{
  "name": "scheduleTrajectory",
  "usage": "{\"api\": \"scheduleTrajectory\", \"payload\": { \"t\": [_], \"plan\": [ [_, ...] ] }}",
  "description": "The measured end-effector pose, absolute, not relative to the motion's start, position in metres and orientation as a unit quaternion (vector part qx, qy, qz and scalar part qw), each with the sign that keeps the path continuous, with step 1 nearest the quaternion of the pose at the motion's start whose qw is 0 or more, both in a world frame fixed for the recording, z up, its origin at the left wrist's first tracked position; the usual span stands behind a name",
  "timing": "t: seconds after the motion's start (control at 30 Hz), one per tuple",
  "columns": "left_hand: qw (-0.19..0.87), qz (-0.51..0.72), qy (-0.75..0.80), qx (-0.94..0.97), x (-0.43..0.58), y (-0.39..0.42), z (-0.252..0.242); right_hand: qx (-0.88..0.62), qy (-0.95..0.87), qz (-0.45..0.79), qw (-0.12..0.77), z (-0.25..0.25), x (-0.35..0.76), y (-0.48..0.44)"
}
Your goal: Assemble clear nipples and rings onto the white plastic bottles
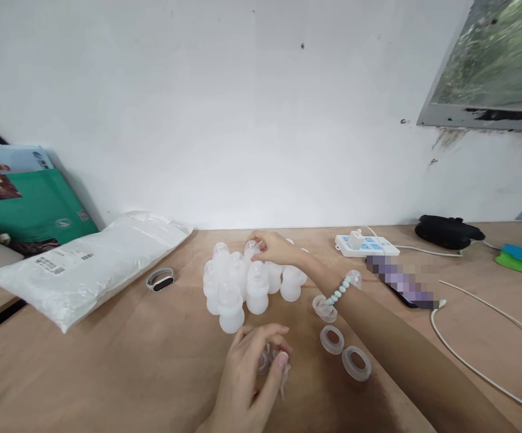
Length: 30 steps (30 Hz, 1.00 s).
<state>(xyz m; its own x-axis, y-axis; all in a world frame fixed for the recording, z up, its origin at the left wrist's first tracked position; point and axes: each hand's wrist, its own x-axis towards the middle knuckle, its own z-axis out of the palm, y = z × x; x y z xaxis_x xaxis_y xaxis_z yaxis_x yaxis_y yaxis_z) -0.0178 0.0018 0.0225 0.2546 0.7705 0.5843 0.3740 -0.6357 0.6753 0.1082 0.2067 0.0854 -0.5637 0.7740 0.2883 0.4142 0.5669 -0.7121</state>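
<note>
Clear-topped bottle [251,246] | long axis vertical | top up | right hand [278,248] gripping

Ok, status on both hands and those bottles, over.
Right hand around a clear cap. Left hand at clear plastic pieces, grip unclear. Frosted white bottles clustered ahead. Loose clear rings beside right forearm, could get brushed.

We see milky, semi-matt plastic btls [257,300] mid-frame w/ clear, glossy domes [257,269]; smooth translucent plastic rings [356,374] lower R of ctr; crinkly, glossy plastic mailer [103,258] at L; matt, wood-look tabletop [107,373] across btm; matt wall [243,120] up top.
</note>
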Motion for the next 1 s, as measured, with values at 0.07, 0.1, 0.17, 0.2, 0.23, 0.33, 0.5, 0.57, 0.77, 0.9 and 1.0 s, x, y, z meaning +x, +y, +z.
{"api": "scheduleTrajectory", "payload": {
  "t": [0.07,0.1,0.17,0.2,0.23,0.33,0.5,0.57,0.77,0.9,1.0],
  "plan": [
    [0.221,0.474,0.388,0.758,-0.018,0.001,0.025,-0.358,-0.834,0.314,0.280,0.088,0.110,0.208],
    [0.228,0.472,0.394,0.755,-0.018,0.001,0.026,-0.359,-0.833,0.320,0.272,0.089,0.111,0.208],
    [0.238,0.467,0.404,0.750,-0.018,0.001,0.027,-0.365,-0.831,0.331,0.259,0.094,0.115,0.206],
    [0.238,0.466,0.407,0.748,-0.019,0.000,0.027,-0.370,-0.829,0.334,0.252,0.097,0.117,0.205],
    [0.238,0.465,0.411,0.748,-0.019,0.001,0.027,-0.377,-0.828,0.334,0.247,0.099,0.120,0.204],
    [0.240,0.466,0.417,0.743,-0.020,0.002,0.026,-0.408,-0.823,0.317,0.237,0.106,0.131,0.195],
    [0.272,0.469,0.448,0.711,-0.023,0.011,0.028,-0.462,-0.826,0.235,0.221,0.108,0.145,0.171],
    [0.269,0.453,0.467,0.710,-0.025,0.015,0.028,-0.474,-0.830,0.198,0.219,0.107,0.147,0.160],
    [0.184,0.353,0.482,0.781,-0.028,0.026,0.018,-0.474,-0.855,0.122,0.170,0.096,0.144,0.149],
    [0.153,0.285,0.496,0.806,-0.027,0.029,0.013,-0.466,-0.867,0.088,0.153,0.089,0.141,0.150],
    [0.140,0.263,0.506,0.810,-0.027,0.029,0.015,-0.473,-0.859,0.057,0.188,0.093,0.147,0.141]
  ]
}}
